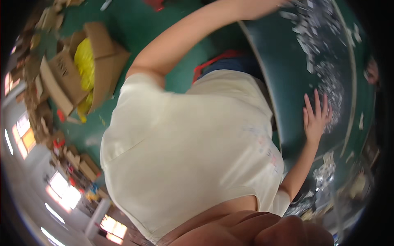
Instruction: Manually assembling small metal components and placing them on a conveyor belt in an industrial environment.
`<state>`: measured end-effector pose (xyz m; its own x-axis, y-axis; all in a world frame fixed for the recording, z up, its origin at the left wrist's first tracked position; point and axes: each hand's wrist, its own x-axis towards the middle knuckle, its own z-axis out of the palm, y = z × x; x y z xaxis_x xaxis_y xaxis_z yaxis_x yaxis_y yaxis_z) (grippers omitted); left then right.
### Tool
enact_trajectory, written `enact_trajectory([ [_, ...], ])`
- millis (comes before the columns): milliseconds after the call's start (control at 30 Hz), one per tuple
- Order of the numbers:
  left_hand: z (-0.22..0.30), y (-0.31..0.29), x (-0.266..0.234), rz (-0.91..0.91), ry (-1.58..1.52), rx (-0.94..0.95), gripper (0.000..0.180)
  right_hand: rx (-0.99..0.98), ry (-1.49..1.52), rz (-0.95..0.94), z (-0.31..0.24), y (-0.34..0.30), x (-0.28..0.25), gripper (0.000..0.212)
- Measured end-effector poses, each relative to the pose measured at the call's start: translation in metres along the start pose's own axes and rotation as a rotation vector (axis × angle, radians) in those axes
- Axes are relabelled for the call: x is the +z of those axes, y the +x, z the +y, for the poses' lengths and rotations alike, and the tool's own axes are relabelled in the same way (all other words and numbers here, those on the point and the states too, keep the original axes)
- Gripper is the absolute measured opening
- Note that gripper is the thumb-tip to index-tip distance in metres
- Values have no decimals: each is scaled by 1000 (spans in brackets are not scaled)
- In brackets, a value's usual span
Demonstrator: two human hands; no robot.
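My right hand (315,118) lies on the dark green tabletop (283,78), back upward and fingers spread. It rests at the edge of a loose heap of small clear, shiny pieces (331,88); I see nothing gripped in it. My left arm reaches across to the top edge of the picture. There my left hand (260,6) is blurred and partly cut off, close to a bigger pile of silvery and clear pieces (314,24). Its fingers are too smeared to read. What kind of pieces these are, I cannot make out.
A cardboard box (108,61) with a yellow plastic bag (85,65) stands open on the green floor. More cartons (88,167) line the room's side. Clear bags (325,170) lie past my right forearm. Across the table is a blurred skin-coloured shape (371,71), perhaps another person's hand.
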<state>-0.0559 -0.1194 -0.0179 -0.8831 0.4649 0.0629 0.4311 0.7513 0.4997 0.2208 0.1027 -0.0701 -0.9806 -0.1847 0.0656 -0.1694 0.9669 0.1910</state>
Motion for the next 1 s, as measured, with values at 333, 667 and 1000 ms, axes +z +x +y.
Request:
enact_trajectory([
  [333,-17,-24,87,-8,-232,822,46,110,204,156,-26,42,-13,38],
  [667,59,-1,102,-311,-49,1230,29,214,163,112,14,-5,-6,39],
  [1000,96,11,116,-286,-20,1427,27,414,355,241,31,-18,-12,25],
])
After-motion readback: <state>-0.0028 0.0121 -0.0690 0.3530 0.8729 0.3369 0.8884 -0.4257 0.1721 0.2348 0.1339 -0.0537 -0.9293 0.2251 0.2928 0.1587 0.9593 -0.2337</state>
